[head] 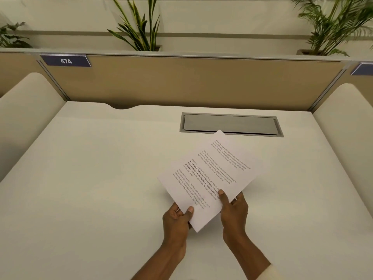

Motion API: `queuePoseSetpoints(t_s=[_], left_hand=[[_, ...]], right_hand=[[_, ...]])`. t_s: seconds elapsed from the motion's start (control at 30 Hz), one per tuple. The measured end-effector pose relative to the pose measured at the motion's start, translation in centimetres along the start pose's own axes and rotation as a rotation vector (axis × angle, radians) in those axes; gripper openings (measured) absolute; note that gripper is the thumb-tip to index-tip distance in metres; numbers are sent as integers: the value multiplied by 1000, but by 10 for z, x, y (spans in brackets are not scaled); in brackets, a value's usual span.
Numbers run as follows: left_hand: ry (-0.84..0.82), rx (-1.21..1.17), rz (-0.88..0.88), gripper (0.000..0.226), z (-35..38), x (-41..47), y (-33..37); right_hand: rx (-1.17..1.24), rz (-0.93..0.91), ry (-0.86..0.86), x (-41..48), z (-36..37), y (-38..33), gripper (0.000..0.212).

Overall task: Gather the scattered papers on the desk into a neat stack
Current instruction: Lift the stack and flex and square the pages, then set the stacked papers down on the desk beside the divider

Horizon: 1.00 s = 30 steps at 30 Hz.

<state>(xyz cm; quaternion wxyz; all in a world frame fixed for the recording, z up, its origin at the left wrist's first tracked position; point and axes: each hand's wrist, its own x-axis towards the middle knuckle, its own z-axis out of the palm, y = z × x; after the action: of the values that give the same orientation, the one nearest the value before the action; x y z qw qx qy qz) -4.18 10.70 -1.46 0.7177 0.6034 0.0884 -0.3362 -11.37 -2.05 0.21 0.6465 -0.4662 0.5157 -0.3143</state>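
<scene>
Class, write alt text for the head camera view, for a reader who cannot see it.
Two bare hands, left hand and right hand, hold the near edge of printed papers, turned at an angle above a white desk. Behind are a grey cable hatch, a tan divider with a "474" label, and plants.

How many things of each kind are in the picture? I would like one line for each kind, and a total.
Potted plants: 3
Number signs on the partition: 2
Cable hatch in the desk: 1
Bundle of papers held in both hands: 1
Hands: 2
Total: 9
</scene>
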Motion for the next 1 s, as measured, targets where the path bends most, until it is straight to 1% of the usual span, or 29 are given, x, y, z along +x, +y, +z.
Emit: queuePoseSetpoints(t_s=[0.17, 0.3, 0.43, 0.5, 0.57, 0.7, 0.77, 0.9, 1.0], left_hand=[[-77, -18, -21, 36, 4, -4, 4], [-140, -35, -24, 32, 4, -1, 9], [-99, -38, -27, 23, -5, 13, 22], [-83, -19, -9, 25, -8, 21, 29], [-74, 25, -4, 22, -9, 29, 34], [-40, 172, -31, 7, -4, 44, 41], [-70, 243, -39, 3, 3, 49, 43], [-144, 344, -48, 7, 23, 55, 47], [-177, 437, -49, 11, 40, 62, 49]], right_hand=[[-62, -86, -7, 11, -12, -5, 32], [-30, -77, -47, 23, -26, -9, 32], [-25, -56, -135, 37, -47, -17, 33], [-40, -39, -183, 47, -58, -22, 32], [-57, -27, -247, 55, -70, -29, 33], [-138, -32, -370, 71, -92, -43, 35], [-181, -28, -415, 80, -101, -49, 37], [-223, -1, -483, 96, -114, -58, 47], [-257, 21, -525, 110, -123, -64, 40]])
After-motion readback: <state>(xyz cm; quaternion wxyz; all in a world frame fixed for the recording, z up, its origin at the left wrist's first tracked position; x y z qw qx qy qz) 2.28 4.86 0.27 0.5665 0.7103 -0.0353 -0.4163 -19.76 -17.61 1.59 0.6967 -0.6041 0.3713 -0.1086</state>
